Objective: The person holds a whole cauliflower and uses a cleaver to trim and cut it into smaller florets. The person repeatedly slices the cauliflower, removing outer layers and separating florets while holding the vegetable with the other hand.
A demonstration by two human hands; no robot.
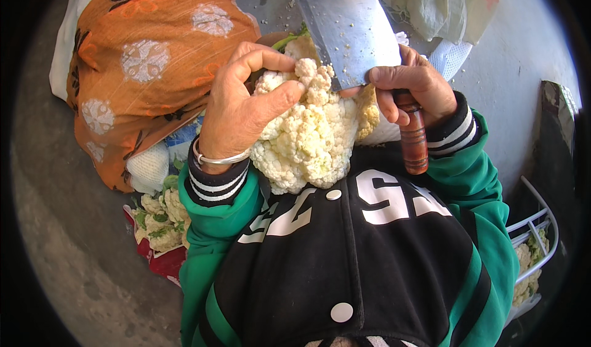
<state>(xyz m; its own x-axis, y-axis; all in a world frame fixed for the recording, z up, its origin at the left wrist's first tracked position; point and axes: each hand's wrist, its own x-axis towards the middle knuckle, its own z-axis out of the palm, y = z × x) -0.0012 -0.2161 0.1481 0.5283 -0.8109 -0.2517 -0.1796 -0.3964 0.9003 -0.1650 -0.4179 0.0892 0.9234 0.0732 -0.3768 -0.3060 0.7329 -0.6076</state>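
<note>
A large cream-white cauliflower (305, 150) is in front of my chest, with a bit of green leaf at its far end. My left hand (237, 104) is closed on its upper left side, thumb and forefinger pinching near a floret. A wide-bladed cleaver (351, 30) is in my right hand (422, 82), which grips it where the blade meets the brown wooden handle. My right thumb presses on the blade's flat. The handle points down toward my chest, and the blade's near end touches or overlaps the cauliflower's far right side. Small white crumbs stick to the metal.
An orange patterned cloth (166, 57) covers a bulky heap at the left. Below it, more cauliflower (161, 221) lies by a red bag. A white wire rack (532, 236) with cauliflower beside it stands at the right. Translucent plastic bags (440, 5) lie at the far right.
</note>
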